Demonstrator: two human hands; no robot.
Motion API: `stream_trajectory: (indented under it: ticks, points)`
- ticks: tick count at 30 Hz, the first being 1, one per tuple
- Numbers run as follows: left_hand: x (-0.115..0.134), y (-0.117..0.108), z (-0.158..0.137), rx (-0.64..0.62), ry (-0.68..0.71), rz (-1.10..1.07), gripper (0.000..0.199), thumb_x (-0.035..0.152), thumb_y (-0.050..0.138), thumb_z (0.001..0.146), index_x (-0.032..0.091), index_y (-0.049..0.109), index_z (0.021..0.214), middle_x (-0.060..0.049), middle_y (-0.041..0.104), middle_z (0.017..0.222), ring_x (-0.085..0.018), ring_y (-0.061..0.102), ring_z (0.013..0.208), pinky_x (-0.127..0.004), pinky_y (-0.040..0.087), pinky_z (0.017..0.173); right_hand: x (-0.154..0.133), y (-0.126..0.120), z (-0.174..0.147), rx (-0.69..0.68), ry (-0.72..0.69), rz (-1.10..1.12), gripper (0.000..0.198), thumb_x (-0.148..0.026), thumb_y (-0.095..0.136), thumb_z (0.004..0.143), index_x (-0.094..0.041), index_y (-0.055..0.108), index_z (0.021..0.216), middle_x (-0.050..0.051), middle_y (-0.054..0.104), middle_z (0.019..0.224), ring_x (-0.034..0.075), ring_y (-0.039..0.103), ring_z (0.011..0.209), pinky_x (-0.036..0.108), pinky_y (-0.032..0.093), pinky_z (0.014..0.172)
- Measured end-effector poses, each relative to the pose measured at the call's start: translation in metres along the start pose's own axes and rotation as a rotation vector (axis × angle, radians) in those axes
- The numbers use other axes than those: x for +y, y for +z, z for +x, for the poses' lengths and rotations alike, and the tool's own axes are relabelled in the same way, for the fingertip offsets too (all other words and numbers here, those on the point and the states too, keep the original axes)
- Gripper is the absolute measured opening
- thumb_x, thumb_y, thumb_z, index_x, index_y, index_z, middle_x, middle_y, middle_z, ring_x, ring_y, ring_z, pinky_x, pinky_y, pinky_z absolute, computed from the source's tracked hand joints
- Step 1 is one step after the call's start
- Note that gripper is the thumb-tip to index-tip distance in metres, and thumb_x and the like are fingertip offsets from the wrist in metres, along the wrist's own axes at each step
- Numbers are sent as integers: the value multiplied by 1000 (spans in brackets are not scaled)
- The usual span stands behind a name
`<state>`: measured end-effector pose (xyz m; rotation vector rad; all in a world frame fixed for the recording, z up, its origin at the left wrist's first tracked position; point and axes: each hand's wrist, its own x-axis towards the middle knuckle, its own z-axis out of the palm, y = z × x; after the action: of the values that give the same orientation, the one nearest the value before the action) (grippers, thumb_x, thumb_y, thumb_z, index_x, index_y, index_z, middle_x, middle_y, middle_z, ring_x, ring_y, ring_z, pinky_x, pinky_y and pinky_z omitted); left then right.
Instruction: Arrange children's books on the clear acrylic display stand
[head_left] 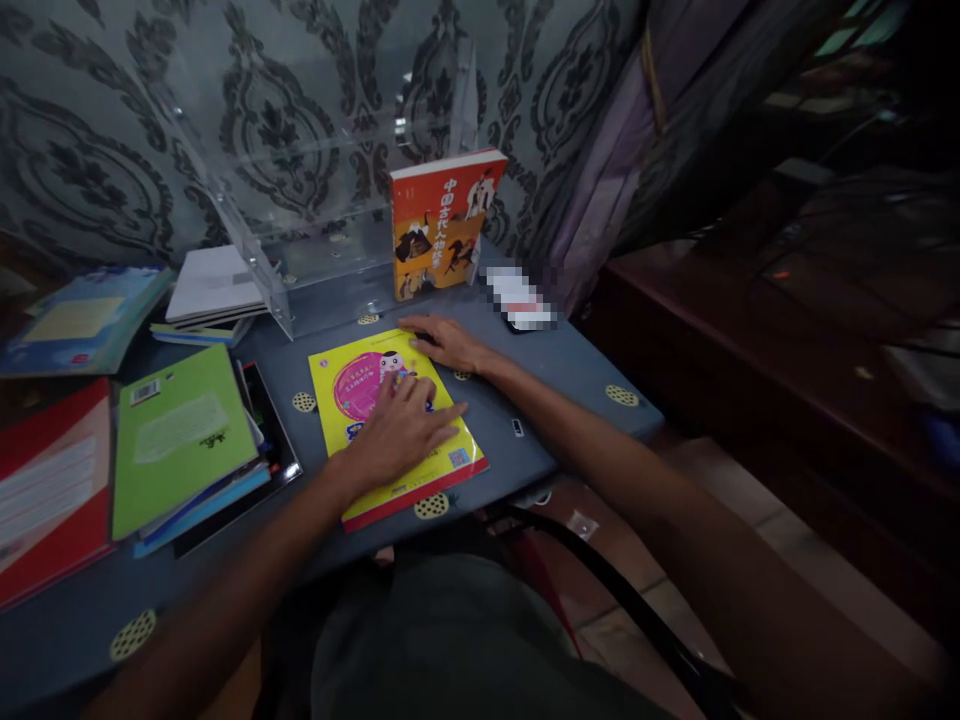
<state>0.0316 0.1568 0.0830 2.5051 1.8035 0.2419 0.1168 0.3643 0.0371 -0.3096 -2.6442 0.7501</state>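
Observation:
A yellow book (330, 385) with a pink circle and cartoon figures on its cover lies flat near the table's front edge. Across the middle of that cover rests my left hand (401, 425), its fingers spread. My right hand (446, 343) touches the book's far right corner, fingers stretched out and gripping nothing. Just beyond, an orange book (442, 225) stands upright against a clear acrylic stand (266, 270).
On the left lie a green book (184, 430) on a pile, a red book (56, 490), a blue book (86, 320) and white-topped books (217, 285). A phone (519, 298) lies at the back right. Patterned curtain (285, 130) hangs behind the table (600, 415).

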Motion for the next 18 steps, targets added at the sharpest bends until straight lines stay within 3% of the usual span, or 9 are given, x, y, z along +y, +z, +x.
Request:
stream_trajectory:
  ticks: [6, 13, 18]
  points:
    - [45, 3, -31, -25, 118, -25, 46, 49, 42, 100, 35, 50, 143, -7, 54, 119, -26, 47, 113, -58, 27, 114, -6, -2, -1, -9, 8, -35, 47, -29, 46, 98, -14, 52, 142, 13, 56, 145, 27, 53, 131, 49, 40, 111]
    - [45, 7, -39, 13, 112, -1, 45, 50, 39, 100, 37, 50, 142, -7, 55, 127, -26, 48, 121, -58, 30, 115, -1, 4, 0, 20, -20, -89, 46, -33, 44, 100, -15, 51, 142, 13, 58, 143, 26, 54, 131, 47, 41, 110]
    - [38, 2, -70, 22, 32, -15, 53, 53, 42, 99, 36, 40, 149, -10, 49, 146, -28, 38, 141, -59, 28, 118, -1, 6, 0, 21, -19, -124, 46, -34, 42, 100, -18, 52, 142, 11, 59, 143, 25, 54, 131, 48, 40, 112]
